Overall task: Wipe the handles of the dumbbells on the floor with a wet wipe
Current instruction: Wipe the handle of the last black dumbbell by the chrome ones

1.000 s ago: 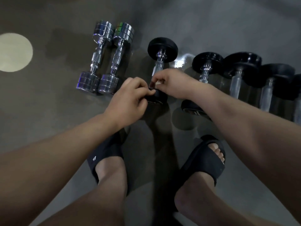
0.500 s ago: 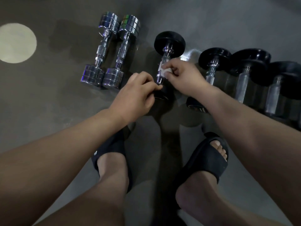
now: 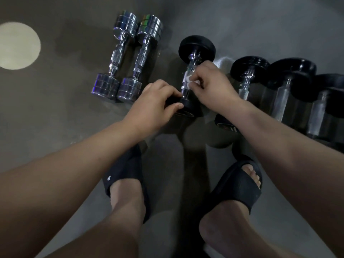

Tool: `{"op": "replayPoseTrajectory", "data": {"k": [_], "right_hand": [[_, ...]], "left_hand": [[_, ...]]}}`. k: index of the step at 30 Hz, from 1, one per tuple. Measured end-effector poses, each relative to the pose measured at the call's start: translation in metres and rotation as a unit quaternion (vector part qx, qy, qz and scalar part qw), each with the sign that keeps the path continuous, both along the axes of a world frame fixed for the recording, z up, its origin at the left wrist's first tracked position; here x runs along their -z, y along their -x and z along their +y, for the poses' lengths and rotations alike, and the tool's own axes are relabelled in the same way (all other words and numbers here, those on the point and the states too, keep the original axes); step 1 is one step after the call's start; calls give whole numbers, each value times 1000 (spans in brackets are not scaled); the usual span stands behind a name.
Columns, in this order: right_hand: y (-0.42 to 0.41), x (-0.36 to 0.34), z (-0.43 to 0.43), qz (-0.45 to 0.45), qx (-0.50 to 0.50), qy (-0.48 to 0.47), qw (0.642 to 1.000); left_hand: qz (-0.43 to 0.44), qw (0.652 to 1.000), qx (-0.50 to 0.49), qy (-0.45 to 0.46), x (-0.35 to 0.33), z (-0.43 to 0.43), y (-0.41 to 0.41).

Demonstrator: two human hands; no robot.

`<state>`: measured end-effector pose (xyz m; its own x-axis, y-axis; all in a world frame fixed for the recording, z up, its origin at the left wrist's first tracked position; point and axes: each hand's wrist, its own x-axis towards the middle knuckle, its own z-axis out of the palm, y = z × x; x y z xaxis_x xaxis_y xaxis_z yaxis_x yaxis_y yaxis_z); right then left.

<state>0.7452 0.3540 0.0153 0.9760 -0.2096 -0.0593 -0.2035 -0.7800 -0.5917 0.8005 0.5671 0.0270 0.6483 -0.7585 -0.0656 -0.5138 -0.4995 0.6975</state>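
Right hand (image 3: 214, 86) pinches wipe (image 3: 188, 80) — chrome dumbbell handle (image 3: 185, 90).

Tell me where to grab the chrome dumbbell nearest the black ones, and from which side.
Grip the chrome dumbbell by its narrow knurled bar, midway between the two heads, coming from above. It lies flat on the floor, its fat heads probably leave finger room under the bar, and its twin lies close alongside, hindering a sideways approach.

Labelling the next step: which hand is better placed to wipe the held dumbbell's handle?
Right. The right hand pinches the wipe against the handle; the left hand only grips the near head.
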Motion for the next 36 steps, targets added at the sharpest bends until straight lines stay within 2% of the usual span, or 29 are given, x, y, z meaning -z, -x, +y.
{"op": "replayPoseTrajectory", "data": {"k": [4,8,14,17,20,24,26,31,36], "right_hand": [[-2,1,-2,-9,57,-40,998],[-2,9,5,-62,109,-43,991],[6,4,-6,-38,27,-57,997],[-5,-3,-13,13,55,-82,995],[-7,-1,-10,4,62,-75,995],[7,-4,-3,38,-31,-80,996],[3,-7,-5,43,-78,-49,995],[-8,0,-12,-8,23,-13,1000],[7,-2,-3,-2,-7,-39,999]], "left_hand": [[-1,1000,4,9,4,-1,1],[4,999,-19,28,7,0,2],[20,998,-38,45,9,-1,4],[23,998,-34,41,10,0,2],[21,998,-36,41,12,0,2],[26,998,-42,42,11,1,1],[35,998,-42,37,10,1,0],[45,997,-45,33,9,0,1],[45,997,-56,42,12,1,5]]}}
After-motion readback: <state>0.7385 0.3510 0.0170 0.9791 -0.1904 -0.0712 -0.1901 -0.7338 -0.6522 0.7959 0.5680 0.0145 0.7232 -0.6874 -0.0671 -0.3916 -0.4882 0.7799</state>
